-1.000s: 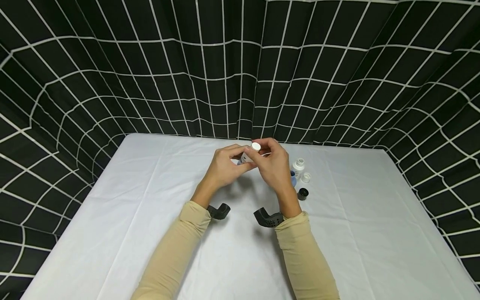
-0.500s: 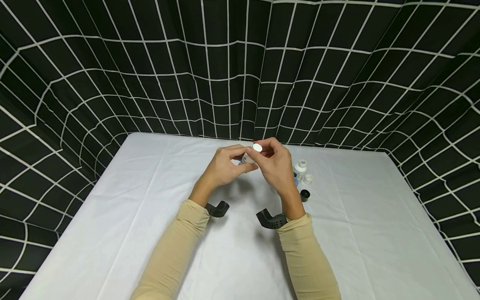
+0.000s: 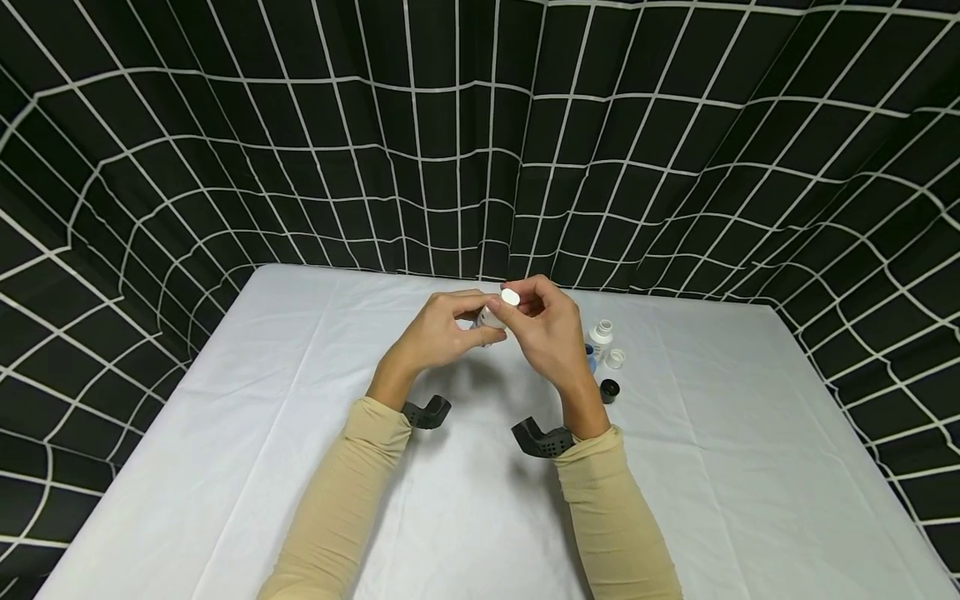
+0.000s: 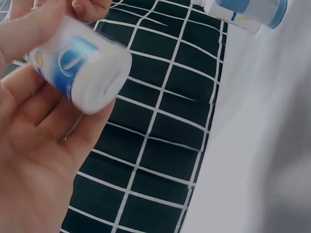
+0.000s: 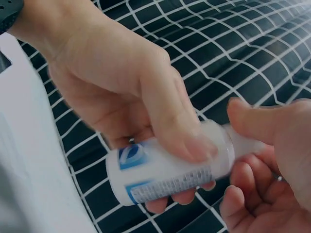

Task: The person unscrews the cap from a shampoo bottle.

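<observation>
A small white bottle point(image 5: 165, 167) with a blue-and-white label is held tilted above the table, between both hands. My left hand point(image 3: 442, 333) grips its body, thumb on one side and fingers on the other, as the right wrist view shows. At the other end, the fingertips of my right hand point(image 3: 547, 327) pinch the white cap point(image 3: 510, 297). In the left wrist view, the base of the bottle point(image 4: 104, 80) faces the camera. Fingers partly cover the cap, so how far it is screwed on cannot be told.
Right of my right hand stand an uncapped white bottle point(image 3: 600, 336) and a blue bottle point(image 3: 591, 360), partly hidden by the wrist. A loose white cap point(image 3: 615, 359) and a black cap point(image 3: 610, 391) lie beside them on the white-covered table point(image 3: 465, 517). A black gridded curtain point(image 3: 450, 167) hangs behind.
The held bottle and its cap have shifted slightly left and down over the last half second. My left wrist has moved a little left. Both hands keep their grip.
</observation>
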A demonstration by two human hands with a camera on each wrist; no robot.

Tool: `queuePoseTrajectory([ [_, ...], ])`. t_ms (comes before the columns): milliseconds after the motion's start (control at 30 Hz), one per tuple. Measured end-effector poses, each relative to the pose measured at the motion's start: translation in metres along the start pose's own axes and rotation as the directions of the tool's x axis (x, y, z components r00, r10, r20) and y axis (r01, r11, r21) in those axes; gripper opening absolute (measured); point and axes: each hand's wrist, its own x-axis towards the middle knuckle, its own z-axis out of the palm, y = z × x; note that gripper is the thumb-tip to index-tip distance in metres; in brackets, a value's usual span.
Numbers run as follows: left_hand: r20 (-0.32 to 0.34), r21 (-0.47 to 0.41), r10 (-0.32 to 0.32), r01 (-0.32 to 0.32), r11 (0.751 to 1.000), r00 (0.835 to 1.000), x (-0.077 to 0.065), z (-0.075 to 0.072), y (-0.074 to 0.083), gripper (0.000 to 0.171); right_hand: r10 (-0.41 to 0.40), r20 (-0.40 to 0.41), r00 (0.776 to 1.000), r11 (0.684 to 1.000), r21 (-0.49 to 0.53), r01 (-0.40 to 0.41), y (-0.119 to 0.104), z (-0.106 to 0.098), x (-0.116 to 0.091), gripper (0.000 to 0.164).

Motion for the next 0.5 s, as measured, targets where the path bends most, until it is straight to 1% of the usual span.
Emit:
queuePoseTrajectory([
  [133,0.024,-0.03,-0.018,0.019,0.999,1.0,0.0,0.0,0.0,0.032,-0.012,0.056,0.998,1.0,0.008,0.011,-0.002,-0.005,-0.001,0.022],
  [233,0.029,-0.017,-0.007,0.007,1.0,1.0,0.001,0.0,0.0,0.027,-0.025,0.1,0.995,1.0,0.002,0.025,-0.004,-0.01,-0.001,0.024],
  [400,0.014,0.008,-0.019,0.019,1.0,1.0,0.001,-0.001,0.003,0.016,-0.004,0.184,0.983,1.0,0.013,0.002,-0.004,-0.013,0.0,0.029],
  [500,0.013,0.012,-0.04,0.04,0.999,0.999,0.001,-0.001,0.003,0.019,0.018,0.204,0.979,1.0,0.015,-0.021,-0.003,-0.014,0.001,0.034],
])
